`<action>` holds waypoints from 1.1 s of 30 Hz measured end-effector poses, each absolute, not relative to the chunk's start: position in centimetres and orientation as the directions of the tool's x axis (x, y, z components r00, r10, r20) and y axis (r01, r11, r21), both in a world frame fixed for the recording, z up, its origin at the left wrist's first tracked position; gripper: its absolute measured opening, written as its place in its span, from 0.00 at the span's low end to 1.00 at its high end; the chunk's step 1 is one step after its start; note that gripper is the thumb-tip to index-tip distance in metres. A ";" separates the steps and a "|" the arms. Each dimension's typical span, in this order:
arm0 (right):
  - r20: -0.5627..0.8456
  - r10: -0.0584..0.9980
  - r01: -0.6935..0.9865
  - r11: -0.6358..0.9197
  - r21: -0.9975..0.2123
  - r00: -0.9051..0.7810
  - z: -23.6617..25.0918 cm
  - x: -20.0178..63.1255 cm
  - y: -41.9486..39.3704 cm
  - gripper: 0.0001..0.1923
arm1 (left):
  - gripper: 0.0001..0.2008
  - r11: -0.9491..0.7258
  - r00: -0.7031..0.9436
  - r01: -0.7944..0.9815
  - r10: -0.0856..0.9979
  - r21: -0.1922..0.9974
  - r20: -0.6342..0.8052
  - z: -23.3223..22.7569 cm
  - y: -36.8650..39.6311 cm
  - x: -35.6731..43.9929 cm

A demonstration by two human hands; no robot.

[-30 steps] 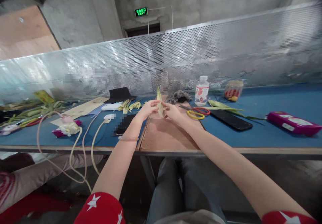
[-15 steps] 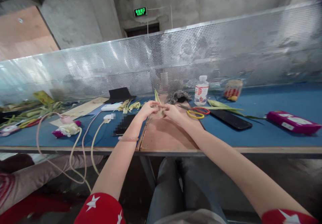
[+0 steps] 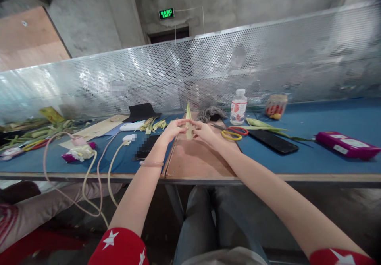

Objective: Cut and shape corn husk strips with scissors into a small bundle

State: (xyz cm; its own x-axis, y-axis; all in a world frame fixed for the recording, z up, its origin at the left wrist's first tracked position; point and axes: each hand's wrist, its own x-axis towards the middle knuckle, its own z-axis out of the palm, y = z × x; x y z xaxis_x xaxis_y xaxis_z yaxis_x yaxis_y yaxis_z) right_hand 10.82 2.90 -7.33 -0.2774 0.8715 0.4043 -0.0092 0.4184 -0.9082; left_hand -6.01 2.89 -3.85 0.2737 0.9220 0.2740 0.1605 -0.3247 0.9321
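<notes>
Between my two hands a pale green corn husk [image 3: 189,127] stands upright, its pointed tip up and its wide end down. My left hand [image 3: 176,129] grips its left edge with bent fingers. On the opposite edge, the fingers of my right hand [image 3: 203,131] are closed on the same husk. Both hands are above the brown board [image 3: 196,161]. Right of my right hand lie scissors [image 3: 232,134] with yellow and red handles, and behind it a bundle of grey yarn [image 3: 210,115].
A plastic bottle [image 3: 238,108], a jar [image 3: 276,107], a black phone [image 3: 273,141] and a purple packet [image 3: 347,145] are on the right. Husk scraps [image 3: 153,125], cables [image 3: 114,157] and a power strip [image 3: 79,153] lie left. A perforated metal screen [image 3: 143,74] runs behind. Another person's leg [image 3: 56,201] shows at lower left.
The husk has turned between my fingers; its broad face now shows and it stands straighter. My hands have moved slightly apart around it.
</notes>
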 end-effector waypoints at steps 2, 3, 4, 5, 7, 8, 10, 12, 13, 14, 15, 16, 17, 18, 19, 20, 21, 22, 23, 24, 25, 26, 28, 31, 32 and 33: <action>0.411 0.867 -0.017 0.424 -0.906 -0.281 -7.2 10.9 2.7 0.28 | 0.25 -0.314 0.273 0.152 0.925 0.937 0.266 -3.8 2.8 -6.0; 0.413 0.866 -0.020 0.425 -0.905 -0.281 -7.1 11.0 2.6 0.27 | 0.25 -0.308 0.273 0.147 0.926 0.940 0.260 -3.8 2.8 -5.9; 0.413 0.866 -0.022 0.425 -0.905 -0.281 -7.1 11.0 2.6 0.27 | 0.25 -0.301 0.273 0.143 0.928 0.943 0.255 -3.7 2.7 -5.9; 0.412 0.867 -0.024 0.423 -0.906 -0.279 -7.1 11.0 2.6 0.27 | 0.25 -0.295 0.273 0.138 0.929 0.946 0.250 -3.7 2.7 -5.8; 0.409 0.872 -0.028 0.418 -0.908 -0.269 -7.2 11.0 2.7 0.28 | 0.25 -0.283 0.276 0.130 0.931 0.950 0.240 -3.6 2.6 -5.7; 0.408 0.875 -0.031 0.415 -0.909 -0.262 -7.2 11.0 2.8 0.29 | 0.25 -0.278 0.277 0.125 0.932 0.952 0.236 -3.6 2.6 -5.7; 0.406 0.880 -0.037 0.410 -0.911 -0.247 -7.3 11.0 2.9 0.29 | 0.25 -0.271 0.277 0.115 0.933 0.956 0.231 -3.5 2.4 -5.6; 0.399 0.884 -0.041 0.401 -0.915 -0.243 -7.2 10.9 3.0 0.29 | 0.26 -0.267 0.273 0.107 0.934 0.958 0.230 -3.4 2.3 -5.5; 0.393 0.886 -0.042 0.396 -0.917 -0.246 -7.2 10.9 2.9 0.28 | 0.26 -0.266 0.271 0.105 0.935 0.958 0.230 -3.3 2.2 -5.5; 0.387 0.887 -0.041 0.390 -0.920 -0.250 -7.2 10.9 2.9 0.28 | 0.27 -0.265 0.269 0.105 0.935 0.958 0.229 -3.3 2.2 -5.4; 0.382 0.889 -0.040 0.385 -0.922 -0.254 -7.1 10.9 2.8 0.28 | 0.28 -0.265 0.266 0.107 0.936 0.958 0.229 -3.3 2.1 -5.4; 0.378 0.889 -0.037 0.382 -0.924 -0.257 -7.1 10.8 2.8 0.27 | 0.30 -0.265 0.261 0.110 0.938 0.958 0.229 -3.3 2.2 -5.4; 0.376 0.890 -0.035 0.381 -0.924 -0.258 -7.1 10.8 2.8 0.27 | 0.31 -0.265 0.255 0.114 0.939 0.957 0.230 -3.4 2.2 -5.4; 0.377 0.889 -0.032 0.382 -0.924 -0.259 -7.1 10.8 2.8 0.27 | 0.32 -0.267 0.245 0.121 0.941 0.956 0.232 -3.4 2.3 -5.4; 0.379 0.889 -0.029 0.385 -0.923 -0.259 -7.1 10.8 2.8 0.27 | 0.33 -0.270 0.235 0.129 0.943 0.954 0.235 -3.5 2.3 -5.5; 0.381 0.887 -0.025 0.388 -0.921 -0.261 -7.1 10.8 2.8 0.27 | 0.33 -0.273 0.226 0.139 0.945 0.952 0.238 -3.5 2.4 -5.5; 0.383 0.885 -0.021 0.392 -0.920 -0.263 -7.0 10.8 2.8 0.28 | 0.32 -0.275 0.219 0.150 0.946 0.950 0.240 -3.5 2.4 -5.6; 0.387 0.883 -0.017 0.397 -0.918 -0.265 -7.0 10.8 2.8 0.29 | 0.30 -0.278 0.214 0.161 0.946 0.947 0.241 -3.6 2.5 -5.6; 0.391 0.881 -0.013 0.402 -0.916 -0.267 -7.0 10.8 2.7 0.29 | 0.27 -0.282 0.210 0.173 0.947 0.944 0.244 -3.6 2.5 -5.6; 0.396 0.878 -0.009 0.408 -0.913 -0.269 -7.0 10.9 2.7 0.29 | 0.24 -0.287 0.204 0.183 0.947 0.940 0.249 -3.6 2.5 -5.6; 0.401 0.875 -0.005 0.416 -0.909 -0.272 -6.9 10.9 2.6 0.29 | 0.21 -0.296 0.194 0.193 0.946 0.935 0.260 -3.6 2.5 -5.6; 0.407 0.870 -0.002 0.423 -0.906 -0.277 -6.9 11.0 2.5 0.30 | 0.20 -0.309 0.181 0.202 0.944 0.929 0.274 -3.7 2.5 -5.6; 0.415 0.861 0.004 0.435 -0.900 -0.295 -6.8 11.0 2.3 0.30 | 0.18 -0.338 0.151 0.218 0.939 0.916 0.310 -3.7 2.6 -5.6; 0.410 0.854 0.018 0.438 -0.899 -0.321 -6.8 11.1 2.1 0.30 | 0.19 -0.367 0.120 0.229 0.930 0.902 0.347 -3.8 2.8 -5.8; 0.406 0.853 0.022 0.437 -0.899 -0.327 -6.8 11.2 2.0 0.30 | 0.19 -0.370 0.117 0.229 0.929 0.900 0.352 -3.9 2.8 -5.8; 0.402 0.854 0.026 0.434 -0.901 -0.329 -6.8 11.2 2.0 0.31 | 0.19 -0.371 0.116 0.226 0.928 0.901 0.354 -3.9 2.9 -5.9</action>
State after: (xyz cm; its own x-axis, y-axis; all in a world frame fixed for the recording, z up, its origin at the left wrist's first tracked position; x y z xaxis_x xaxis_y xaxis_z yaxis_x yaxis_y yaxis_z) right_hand 11.18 2.01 -6.78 -0.3292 0.8543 0.4022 0.0256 0.4339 -0.9006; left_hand -5.87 2.88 -3.86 0.1155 0.9282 0.3538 0.2255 -0.3714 0.9007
